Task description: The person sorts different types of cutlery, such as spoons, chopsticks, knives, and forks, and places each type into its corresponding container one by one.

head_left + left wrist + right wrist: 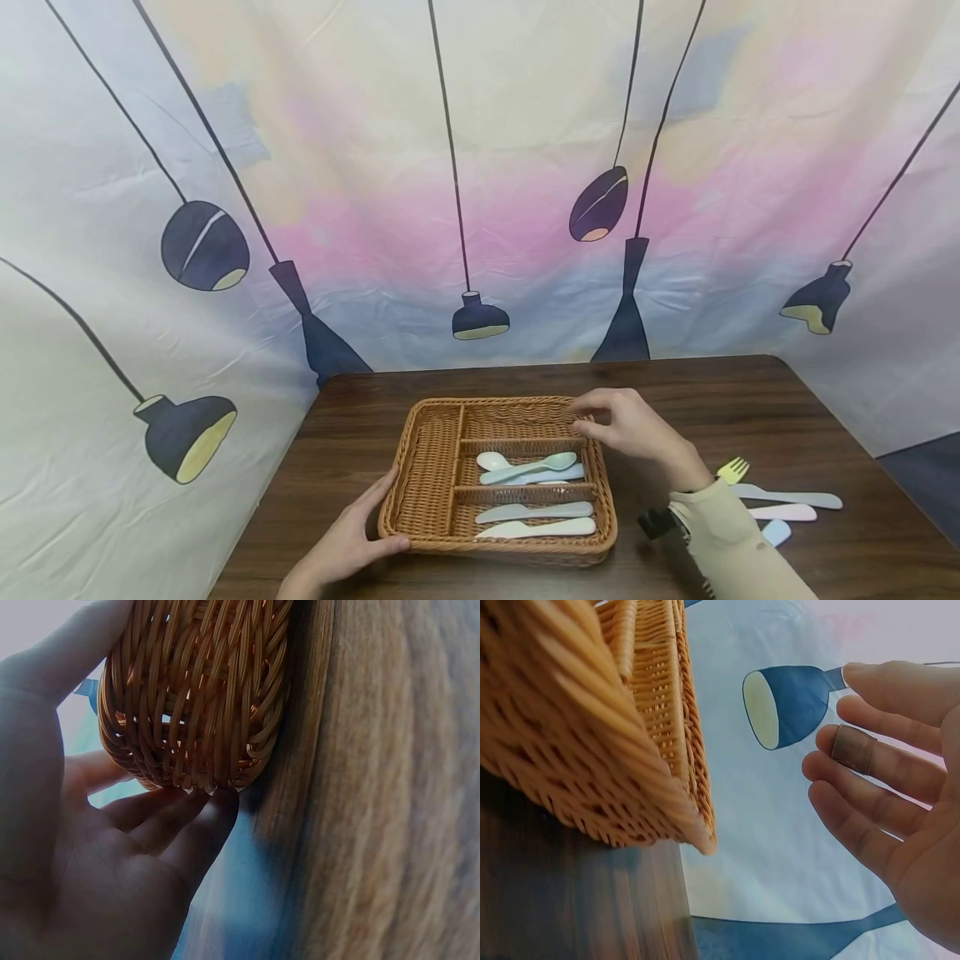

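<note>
A wicker basket [431, 475] with compartments stands on the table. My left hand [341, 533] grips its near left corner, thumb at the front and fingers along the left side; in the left wrist view the fingertips touch the weave. Over the back right corner hovers my right hand [637, 433], with nothing in it; in the right wrist view its fingers [874, 754] are loosely bent and apart from the basket, one wrapped in a bandage. The middle right compartment holds a green spoon [528, 468] across a pale spoon [491, 461] and other light pieces. Two knives [536, 528] lie in the front compartment.
To the right of the basket a yellow fork [733, 470], a pale knife [795, 497], a pink handle [787, 512] and a blue handle [777, 532] lie on the dark wood table [697, 379], partly behind my right sleeve. A lamp-printed cloth [525, 167] hangs behind.
</note>
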`<state>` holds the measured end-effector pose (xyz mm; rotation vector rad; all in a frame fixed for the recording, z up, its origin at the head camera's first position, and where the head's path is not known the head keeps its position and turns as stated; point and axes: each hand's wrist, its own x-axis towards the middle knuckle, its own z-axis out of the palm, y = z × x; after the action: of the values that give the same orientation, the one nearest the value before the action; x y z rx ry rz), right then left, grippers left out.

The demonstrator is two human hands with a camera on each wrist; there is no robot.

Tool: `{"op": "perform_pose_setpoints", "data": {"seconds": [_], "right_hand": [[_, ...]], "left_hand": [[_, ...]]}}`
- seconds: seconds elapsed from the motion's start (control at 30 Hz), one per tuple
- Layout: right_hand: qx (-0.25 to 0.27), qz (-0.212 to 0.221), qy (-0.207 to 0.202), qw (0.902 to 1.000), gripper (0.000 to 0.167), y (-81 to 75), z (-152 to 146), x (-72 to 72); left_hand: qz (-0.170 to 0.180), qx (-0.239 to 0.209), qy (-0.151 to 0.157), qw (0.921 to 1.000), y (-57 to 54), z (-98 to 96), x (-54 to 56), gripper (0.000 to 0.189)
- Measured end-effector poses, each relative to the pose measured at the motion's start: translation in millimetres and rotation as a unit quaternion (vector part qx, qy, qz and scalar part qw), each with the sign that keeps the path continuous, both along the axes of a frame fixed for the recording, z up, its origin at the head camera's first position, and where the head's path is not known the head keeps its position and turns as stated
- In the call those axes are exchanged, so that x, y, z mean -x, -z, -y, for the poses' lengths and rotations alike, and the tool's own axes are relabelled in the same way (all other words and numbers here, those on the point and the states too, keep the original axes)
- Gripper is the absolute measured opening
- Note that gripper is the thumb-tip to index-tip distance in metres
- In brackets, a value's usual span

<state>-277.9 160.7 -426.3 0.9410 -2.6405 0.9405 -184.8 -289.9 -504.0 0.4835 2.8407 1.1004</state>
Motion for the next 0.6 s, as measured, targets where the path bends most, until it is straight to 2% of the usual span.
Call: {"op": "perform_pose_setpoints", "data": {"seconds": [0.3,0.6], "right_hand": [[-0.008,-0.045,0.032,0.9985,0.026,1.9,-16.2,-0.3],[-0.014,-0.059,0.047,0.9970,0.023,4.9,-33.1,-5.4]], "left_hand": [[0.001,-0.001,0.001,1.0000,0.2,-0.4,0.2,0.096],[-0.003,0.001,0.002,1.0000,0.9,0.2,0.4,0.096]]}}
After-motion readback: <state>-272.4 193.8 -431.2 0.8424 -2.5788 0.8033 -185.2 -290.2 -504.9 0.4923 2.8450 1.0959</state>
